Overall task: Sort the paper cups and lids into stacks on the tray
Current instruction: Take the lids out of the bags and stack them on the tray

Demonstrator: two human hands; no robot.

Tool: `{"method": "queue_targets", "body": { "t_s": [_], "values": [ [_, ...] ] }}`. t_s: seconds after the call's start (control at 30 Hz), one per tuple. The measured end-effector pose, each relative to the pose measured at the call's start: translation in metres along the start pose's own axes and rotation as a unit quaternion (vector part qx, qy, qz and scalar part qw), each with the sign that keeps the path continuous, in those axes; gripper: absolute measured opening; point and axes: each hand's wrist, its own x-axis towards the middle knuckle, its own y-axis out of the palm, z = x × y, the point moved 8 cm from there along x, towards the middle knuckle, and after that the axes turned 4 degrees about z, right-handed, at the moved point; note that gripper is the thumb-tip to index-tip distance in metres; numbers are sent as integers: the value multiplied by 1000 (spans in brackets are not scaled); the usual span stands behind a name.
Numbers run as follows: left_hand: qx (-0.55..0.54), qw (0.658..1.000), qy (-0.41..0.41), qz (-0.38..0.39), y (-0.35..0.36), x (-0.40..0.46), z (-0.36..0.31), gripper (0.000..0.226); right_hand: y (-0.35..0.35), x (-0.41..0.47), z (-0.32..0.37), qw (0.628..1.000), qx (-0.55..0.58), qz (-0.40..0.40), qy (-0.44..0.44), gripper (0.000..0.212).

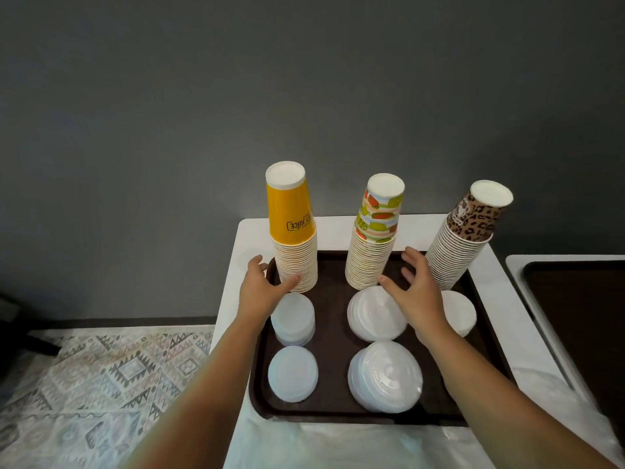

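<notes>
Head view, all positions given relative to the brown tray, which lies on a white worktop against a grey wall.

Three stacks of inverted paper cups stand along the tray's far edge. The yellow cup stack occupies the far left corner, the fruit-print cup stack the far middle, and the leopard-print cup stack the far right corner, where it leans outward to the right.

Nearer to me on the tray lie the lids. Two small lid stacks sit one behind the other along the left side, directly in front of the yellow cups. Two large lid stacks sit one behind the other in the middle, in front of the fruit-print cups. A further white lid stack lies at the right, in front of the leopard-print cups and partly hidden by my right wrist.

My left hand is at the tray's far left corner, fingers spread wide, with the thumb at the base of the yellow cup stack and the other fingers out over the tray rim; it grips nothing.

My right hand hovers between the fruit-print and leopard-print stacks, above the farther large lid stack, fingers spread wide and holding nothing.

Left of the worktop lies a patterned cloth. To the right, well apart, a second dark tray rests on another white surface.
</notes>
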Motion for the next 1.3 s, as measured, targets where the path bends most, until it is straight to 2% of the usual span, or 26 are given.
{"method": "queue_targets", "body": {
  "t_s": [0.13,0.23,0.3,0.47,0.63,0.87,1.1,1.23,1.3],
  "values": [
    [-49,994,63,-81,-2,-37,-25,70,-16,-22,2,1000,7,-8,-18,56],
    [-84,983,122,-107,9,-66,-45,54,-35,-37,1,999,-1,-28,-36,43],
    [-100,980,152,-87,27,-87,-59,46,-49,-47,-3,998,10,-43,-46,36],
    [-137,967,211,38,94,-133,-84,37,-85,-69,-23,997,-9,-67,-30,31],
    [-130,965,160,161,164,-164,-80,40,-113,-84,-54,993,-79,-85,-4,34],
    [45,960,110,255,230,-189,-63,61,-120,-96,-108,983,-159,8,95,49],
    [35,961,28,272,251,-195,-56,66,-114,-98,-120,975,-194,59,92,54],
    [32,965,25,261,256,-197,-57,65,-112,-100,-118,973,-208,65,80,55],
    [45,972,61,223,248,-199,-63,62,-112,-102,-109,978,-200,42,46,50]
  ]
}}
